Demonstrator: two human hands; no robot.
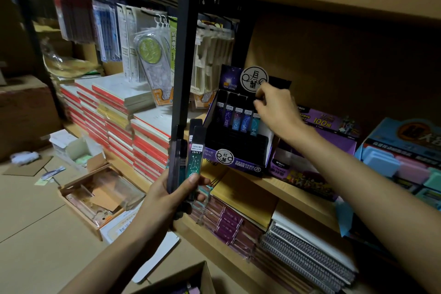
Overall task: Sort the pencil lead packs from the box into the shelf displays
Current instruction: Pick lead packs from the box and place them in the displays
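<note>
Wooden shelf [281, 186] carries a purple display [235, 141] with a row of lead packs [238, 118] upright inside. Right hand [276, 110] reaches in at the row's right end, fingers pinched together. Left hand [171, 194] grips several packs [196, 157] just left of the display.

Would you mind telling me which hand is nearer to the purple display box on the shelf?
Right. The right hand is at the display box, fingers over its back row of packs. The left hand holds packs below and left of it.
</note>
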